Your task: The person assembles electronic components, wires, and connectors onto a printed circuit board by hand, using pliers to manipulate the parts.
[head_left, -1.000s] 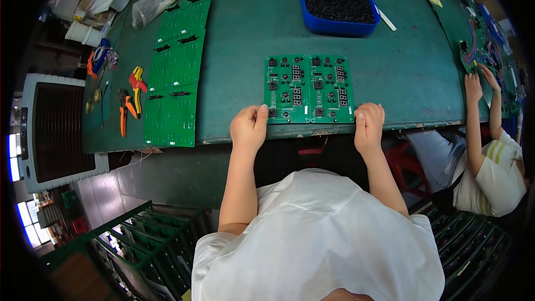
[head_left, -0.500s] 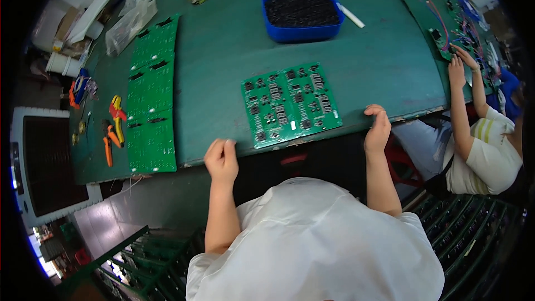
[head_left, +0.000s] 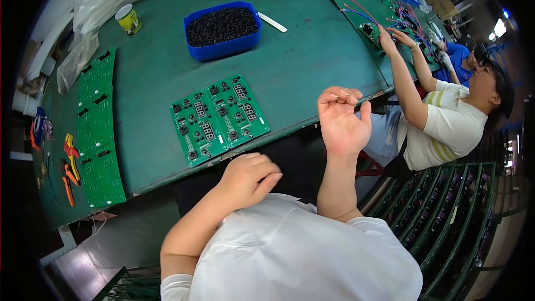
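My left hand (head_left: 248, 178) is held just off the table's near edge, below a green circuit board panel (head_left: 218, 118). Its fingers are loosely curled in, back of the hand up, and I see nothing in it. My right hand (head_left: 344, 121) is raised to the right of the panel, palm showing, fingers bent and thumb apart, holding nothing. The panel lies flat near the edge, populated with digit displays, black buttons and small parts. Neither hand touches it.
A blue tub (head_left: 223, 50) of small black parts stands beyond the panel, a white strip (head_left: 272, 22) beside it. At left lie joined green boards (head_left: 97, 128), orange-handled pliers (head_left: 68, 184) and a yellow-green can (head_left: 129, 19). A co-worker (head_left: 446, 117) handles wired boards at right.
My view has turned to the right, so the table's things appear farther left. My left hand has moved right across my front; my right hand has turned its palm into view and its fingers have loosened.
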The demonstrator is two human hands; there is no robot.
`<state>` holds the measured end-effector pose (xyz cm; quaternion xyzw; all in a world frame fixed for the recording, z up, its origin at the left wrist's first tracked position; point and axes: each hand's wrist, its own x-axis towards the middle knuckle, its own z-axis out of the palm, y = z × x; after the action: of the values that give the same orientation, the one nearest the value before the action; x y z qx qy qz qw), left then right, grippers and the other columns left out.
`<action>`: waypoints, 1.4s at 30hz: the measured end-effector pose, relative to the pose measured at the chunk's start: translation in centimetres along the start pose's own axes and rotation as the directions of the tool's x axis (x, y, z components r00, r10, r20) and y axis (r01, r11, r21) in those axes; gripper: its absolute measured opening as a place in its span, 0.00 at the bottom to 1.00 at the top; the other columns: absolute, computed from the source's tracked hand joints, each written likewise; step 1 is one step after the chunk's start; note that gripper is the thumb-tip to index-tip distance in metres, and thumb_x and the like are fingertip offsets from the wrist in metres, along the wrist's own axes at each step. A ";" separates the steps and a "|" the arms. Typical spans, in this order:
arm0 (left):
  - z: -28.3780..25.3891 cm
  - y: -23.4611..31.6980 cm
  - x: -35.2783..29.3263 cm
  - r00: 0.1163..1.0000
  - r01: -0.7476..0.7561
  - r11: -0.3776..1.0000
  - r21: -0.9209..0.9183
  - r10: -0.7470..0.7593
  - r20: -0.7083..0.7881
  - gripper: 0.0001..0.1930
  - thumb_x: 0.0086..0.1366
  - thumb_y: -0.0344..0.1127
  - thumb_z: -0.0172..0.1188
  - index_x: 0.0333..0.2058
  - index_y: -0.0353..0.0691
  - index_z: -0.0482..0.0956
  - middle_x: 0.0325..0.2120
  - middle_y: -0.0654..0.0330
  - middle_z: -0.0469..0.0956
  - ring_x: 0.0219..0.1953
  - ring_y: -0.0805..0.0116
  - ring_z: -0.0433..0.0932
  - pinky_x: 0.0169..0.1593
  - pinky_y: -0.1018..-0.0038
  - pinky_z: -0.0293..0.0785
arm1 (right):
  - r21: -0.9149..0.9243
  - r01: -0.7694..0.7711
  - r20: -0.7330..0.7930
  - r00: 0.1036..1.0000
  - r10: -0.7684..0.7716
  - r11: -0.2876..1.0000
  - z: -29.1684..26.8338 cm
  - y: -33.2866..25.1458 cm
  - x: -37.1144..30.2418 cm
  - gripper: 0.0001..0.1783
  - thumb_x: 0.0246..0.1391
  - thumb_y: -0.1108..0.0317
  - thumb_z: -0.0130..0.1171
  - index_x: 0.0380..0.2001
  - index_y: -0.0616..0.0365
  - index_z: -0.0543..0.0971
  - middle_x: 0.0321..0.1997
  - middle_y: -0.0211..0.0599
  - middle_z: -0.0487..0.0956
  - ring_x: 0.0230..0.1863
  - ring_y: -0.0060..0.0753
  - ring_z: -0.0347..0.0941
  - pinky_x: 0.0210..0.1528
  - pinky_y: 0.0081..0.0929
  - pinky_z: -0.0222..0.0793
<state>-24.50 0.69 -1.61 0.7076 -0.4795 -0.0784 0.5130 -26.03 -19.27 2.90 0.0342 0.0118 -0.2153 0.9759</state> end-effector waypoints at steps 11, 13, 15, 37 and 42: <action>5.3 4.2 5.2 0.989 -0.123 0.956 0.265 0.139 -0.042 0.12 0.47 0.29 0.58 0.33 0.37 0.72 0.17 0.61 0.67 0.21 0.64 0.67 0.25 0.71 0.62 | 0.085 0.093 -0.055 0.995 -0.088 0.992 -0.6 -3.2 -1.7 0.31 0.57 0.42 0.27 0.24 0.59 0.67 0.25 0.35 0.66 0.36 0.36 0.62 0.42 0.34 0.57; 6.3 5.0 5.0 0.997 -0.013 0.977 0.213 0.028 -0.068 0.24 0.46 0.24 0.56 0.45 0.33 0.67 0.21 0.60 0.71 0.22 0.63 0.70 0.27 0.70 0.65 | 0.085 0.105 -0.058 0.993 -0.100 0.991 -0.7 -3.9 -1.9 0.30 0.57 0.43 0.27 0.24 0.59 0.67 0.25 0.35 0.66 0.36 0.36 0.62 0.42 0.34 0.57; 7.1 4.9 4.6 0.999 -0.008 0.969 0.249 -0.001 0.037 0.33 0.46 0.23 0.56 0.53 0.29 0.56 0.23 0.59 0.72 0.23 0.61 0.71 0.28 0.68 0.67 | 0.085 0.108 -0.060 0.993 -0.103 0.991 -0.6 -4.4 -2.1 0.30 0.57 0.43 0.27 0.24 0.59 0.67 0.25 0.35 0.66 0.36 0.36 0.62 0.42 0.34 0.57; 10.5 5.3 5.4 0.998 -0.035 0.928 0.371 0.013 0.063 0.39 0.43 0.25 0.58 0.54 0.22 0.52 0.16 0.56 0.68 0.18 0.63 0.67 0.23 0.70 0.62 | 0.220 0.152 -0.169 0.979 -0.116 0.964 -0.8 -6.4 -2.7 0.23 0.59 0.52 0.30 0.35 0.64 0.63 0.46 0.43 0.62 0.54 0.44 0.57 0.55 0.42 0.54; 10.1 5.0 5.0 0.999 -0.026 0.935 0.355 0.008 0.054 0.39 0.42 0.26 0.59 0.54 0.22 0.52 0.16 0.57 0.68 0.18 0.63 0.67 0.22 0.71 0.62 | 0.226 0.148 -0.185 0.977 -0.107 0.963 -1.0 -5.6 -2.4 0.22 0.59 0.52 0.31 0.35 0.64 0.63 0.47 0.43 0.61 0.56 0.44 0.56 0.55 0.43 0.53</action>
<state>-30.92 -9.72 -0.38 0.7822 -0.5049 -0.0042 0.3650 -30.55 -23.29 1.60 0.1689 0.0717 -0.2739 0.9441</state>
